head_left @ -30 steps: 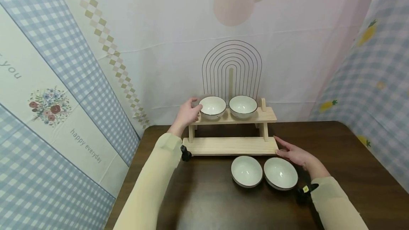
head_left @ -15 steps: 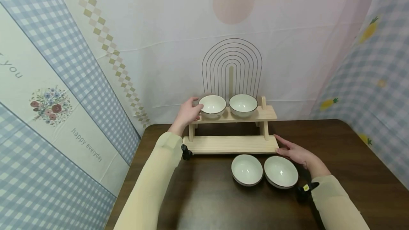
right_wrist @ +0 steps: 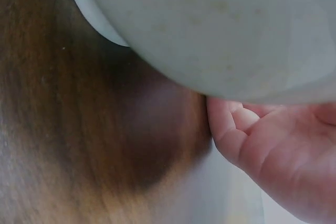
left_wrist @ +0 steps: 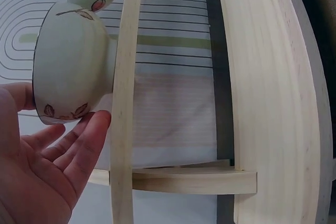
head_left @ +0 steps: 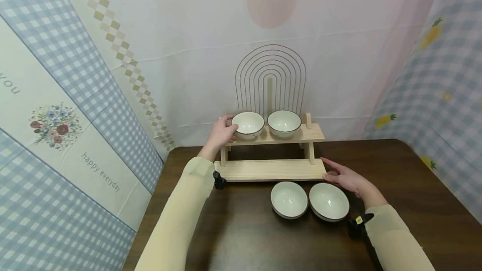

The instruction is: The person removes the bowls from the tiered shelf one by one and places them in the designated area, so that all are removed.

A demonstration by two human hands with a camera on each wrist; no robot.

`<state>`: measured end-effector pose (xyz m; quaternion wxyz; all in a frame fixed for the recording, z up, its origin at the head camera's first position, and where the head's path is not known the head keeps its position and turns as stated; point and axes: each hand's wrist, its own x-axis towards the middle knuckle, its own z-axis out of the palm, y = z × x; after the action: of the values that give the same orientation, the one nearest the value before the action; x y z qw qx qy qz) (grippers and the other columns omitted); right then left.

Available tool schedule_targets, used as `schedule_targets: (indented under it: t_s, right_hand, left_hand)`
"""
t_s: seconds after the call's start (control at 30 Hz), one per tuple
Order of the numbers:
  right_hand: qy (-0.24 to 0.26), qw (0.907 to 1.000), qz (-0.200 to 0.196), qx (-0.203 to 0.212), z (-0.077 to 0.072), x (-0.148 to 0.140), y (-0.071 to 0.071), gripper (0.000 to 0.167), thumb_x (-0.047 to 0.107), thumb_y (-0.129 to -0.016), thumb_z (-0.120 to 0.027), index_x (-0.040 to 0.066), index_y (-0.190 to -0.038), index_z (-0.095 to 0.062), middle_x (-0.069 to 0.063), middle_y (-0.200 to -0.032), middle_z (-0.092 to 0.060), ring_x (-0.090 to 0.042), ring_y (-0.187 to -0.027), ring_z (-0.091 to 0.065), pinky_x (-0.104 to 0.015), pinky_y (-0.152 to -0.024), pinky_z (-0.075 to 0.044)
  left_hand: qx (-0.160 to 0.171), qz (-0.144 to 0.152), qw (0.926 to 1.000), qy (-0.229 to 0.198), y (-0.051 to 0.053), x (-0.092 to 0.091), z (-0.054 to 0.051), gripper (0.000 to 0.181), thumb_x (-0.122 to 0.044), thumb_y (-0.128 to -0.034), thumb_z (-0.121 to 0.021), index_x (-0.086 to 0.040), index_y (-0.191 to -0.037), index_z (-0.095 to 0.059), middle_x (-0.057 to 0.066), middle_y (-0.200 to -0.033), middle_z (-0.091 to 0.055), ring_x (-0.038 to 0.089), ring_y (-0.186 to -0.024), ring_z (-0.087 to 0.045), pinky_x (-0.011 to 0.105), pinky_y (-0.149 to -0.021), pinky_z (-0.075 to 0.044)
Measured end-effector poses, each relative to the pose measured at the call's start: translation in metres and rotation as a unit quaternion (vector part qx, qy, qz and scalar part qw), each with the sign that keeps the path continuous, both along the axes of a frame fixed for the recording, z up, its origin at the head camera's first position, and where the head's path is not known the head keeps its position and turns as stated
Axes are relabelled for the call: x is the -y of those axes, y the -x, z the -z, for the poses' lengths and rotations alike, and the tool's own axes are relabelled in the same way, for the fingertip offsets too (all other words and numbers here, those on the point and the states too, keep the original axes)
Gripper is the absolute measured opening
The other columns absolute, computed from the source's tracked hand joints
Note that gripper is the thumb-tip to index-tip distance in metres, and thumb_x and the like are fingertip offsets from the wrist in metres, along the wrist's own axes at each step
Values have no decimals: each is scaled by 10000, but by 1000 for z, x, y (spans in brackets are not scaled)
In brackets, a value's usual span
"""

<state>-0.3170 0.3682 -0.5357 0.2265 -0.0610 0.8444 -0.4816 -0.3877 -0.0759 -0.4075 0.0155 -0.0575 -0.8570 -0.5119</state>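
Observation:
On the upper tier of a wooden rack point(head_left: 271, 170), the left hand point(head_left: 219, 135) holds the left white bowl point(head_left: 248, 123) by its outer side. The left wrist view shows the thumb by the rim of this bowl point(left_wrist: 71, 66) and the other fingers under its side. A second bowl point(head_left: 284, 122) stands beside it on the same tier. At the right end of the lower tier, the right hand point(head_left: 348, 179) grips the board's end between thumb and fingers. In the right wrist view a bowl point(right_wrist: 226, 35) hides the fingertips of the right hand point(right_wrist: 283, 156).
Two more white bowls, one point(head_left: 289, 200) left of the other point(head_left: 329, 202), stand side by side on the dark wooden table point(head_left: 241, 233) in front of the rack. Patterned cloth point(head_left: 203, 78) hangs behind and at both sides.

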Motion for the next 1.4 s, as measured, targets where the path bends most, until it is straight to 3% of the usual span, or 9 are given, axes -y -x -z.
schedule_targets:
  t_s: [0.23,0.47,0.67,1.23,1.4]
  right_hand:
    - [123,9998,150,28,-2,2,2,851,305,-1083,-649,56,-1711,-131,-427,-1540,-420,-539,-1386,-510,-675,-1077,-486]
    - [185,9995,220,131,-5,4,1,853,288,-1083,-650,69,-1715,-119,-431,-1554,-393,-551,-1398,-487,-682,-1072,-486]
    - [145,9995,210,170,-4,4,2,852,291,-1086,-644,75,-1716,-113,-433,-1565,-375,-559,-1413,-465,-696,-1082,-469]
    - [158,9996,172,178,-4,3,1,845,290,-1096,-624,83,-1719,-93,-441,-1571,-353,-571,-1428,-436,-715,-1091,-447]
    - [144,9996,149,215,-3,3,2,854,304,-1089,-635,88,-1720,-102,-438,-1572,-357,-568,-1432,-435,-709,-1096,-447]
  left_hand:
    - [-7,-16,10000,-56,0,1,1,612,-257,-1054,-568,-36,-1609,-436,154,-1072,-707,353,-841,-725,324,-683,-629]
    - [-22,-35,10000,-76,0,1,2,613,-240,-1048,-569,-30,-1608,-436,170,-1099,-699,419,-898,-724,345,-701,-637]
    - [-51,-41,10000,-7,0,1,2,608,-230,-1048,-569,-28,-1608,-441,172,-1101,-706,380,-858,-728,393,-731,-649]
    - [72,-1,9998,-180,2,2,1,607,-227,-1038,-593,-32,-1599,-464,181,-1133,-704,282,-789,-718,317,-701,-632]
    - [259,-48,9996,-30,1,-1,-8,608,-187,-1025,-576,-12,-1595,-459,183,-1088,-696,305,-766,-713,310,-678,-631]
